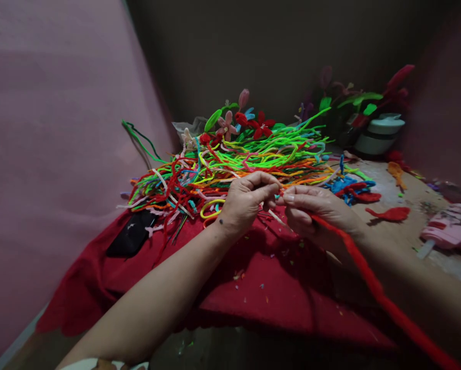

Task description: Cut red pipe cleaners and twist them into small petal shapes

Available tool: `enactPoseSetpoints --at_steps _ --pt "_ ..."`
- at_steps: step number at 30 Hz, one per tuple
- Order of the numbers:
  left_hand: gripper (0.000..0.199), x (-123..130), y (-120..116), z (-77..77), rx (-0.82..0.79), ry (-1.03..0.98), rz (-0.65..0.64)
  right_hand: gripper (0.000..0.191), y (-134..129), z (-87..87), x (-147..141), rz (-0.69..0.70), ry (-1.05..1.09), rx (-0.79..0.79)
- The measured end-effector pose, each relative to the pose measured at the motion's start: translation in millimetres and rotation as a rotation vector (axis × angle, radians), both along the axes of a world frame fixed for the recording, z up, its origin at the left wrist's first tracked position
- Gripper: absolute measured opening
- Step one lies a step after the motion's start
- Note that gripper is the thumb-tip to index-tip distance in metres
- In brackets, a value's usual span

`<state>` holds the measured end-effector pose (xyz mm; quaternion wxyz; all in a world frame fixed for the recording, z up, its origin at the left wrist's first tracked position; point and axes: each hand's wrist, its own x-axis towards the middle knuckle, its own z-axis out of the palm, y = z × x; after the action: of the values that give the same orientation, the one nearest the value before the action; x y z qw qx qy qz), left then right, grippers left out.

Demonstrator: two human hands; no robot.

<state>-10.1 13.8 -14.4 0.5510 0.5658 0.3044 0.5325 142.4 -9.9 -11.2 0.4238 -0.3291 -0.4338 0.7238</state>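
A red pipe cleaner (363,267) runs from my fingers across my right wrist and off the lower right corner. Its near end is pinched between the thumb and fingers of my right hand (315,205). Close beside it, my left hand (249,195) is closed in a pinch at the same spot, fingertips almost touching the right ones. The small part between the fingertips is mostly hidden; a bit of red shows there. Behind both hands lies a big heap of coloured pipe cleaners (269,154), green, yellow, orange, red and white.
Yellow-handled scissors (211,208) and a black phone (132,235) lie left on the red cloth (249,288). Finished fuzzy flowers (262,126) stand behind the heap. At right are a red leaf shape (392,214), a pink tool (449,228) and a lidded container (380,134).
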Motion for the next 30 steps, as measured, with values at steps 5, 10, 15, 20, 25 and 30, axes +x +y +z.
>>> enactPoseSetpoints --at_steps 5,10,15,20,25,30 --pt "0.006 -2.1 -3.4 9.1 0.118 0.222 -0.046 0.012 -3.1 -2.7 4.1 -0.006 -0.010 0.002" --pt "0.011 -4.8 -5.8 14.2 0.084 0.360 -0.088 0.014 0.3 -10.1 5.3 0.019 -0.057 0.041" --pt "0.017 -10.7 -2.7 19.0 0.009 0.426 -0.113 0.013 4.8 -16.3 4.6 0.014 -0.041 0.080" --pt "0.018 -48.2 4.0 37.9 0.036 0.707 0.094 0.008 5.0 -16.4 8.8 -0.004 0.024 -0.028" --pt "0.014 -78.9 -1.5 23.9 0.235 1.605 0.052 0.012 7.6 -19.9 10.3 0.055 0.096 -0.058" --pt "0.027 -78.1 -8.8 4.9 0.423 1.805 0.090 0.012 9.5 -24.2 10.6 0.119 0.151 -0.057"
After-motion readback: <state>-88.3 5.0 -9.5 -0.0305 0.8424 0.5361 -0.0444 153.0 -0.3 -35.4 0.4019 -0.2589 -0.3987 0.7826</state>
